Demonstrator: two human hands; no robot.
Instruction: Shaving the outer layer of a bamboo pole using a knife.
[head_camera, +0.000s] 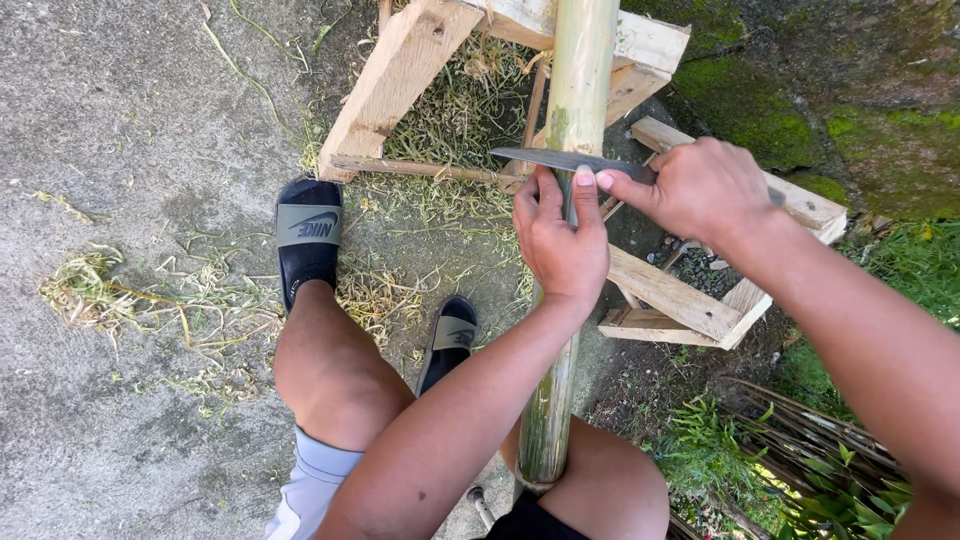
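A long green bamboo pole (578, 90) runs from between my knees up across a wooden stand (400, 80). My left hand (560, 240) wraps the pole at mid-length, thumb pressed up against the back of a knife blade (545, 158). The dark blade lies crosswise on the pole, tip pointing left. My right hand (700, 190) is closed on the knife's handle just right of the pole; the handle itself is hidden inside the fist.
My feet wear black slide sandals (307, 235) on the concrete ground (120, 120), which is strewn with pale bamboo shavings (110, 290). A mossy wall (830, 90) rises at the upper right. Grass and cut sticks (800, 440) lie at the lower right.
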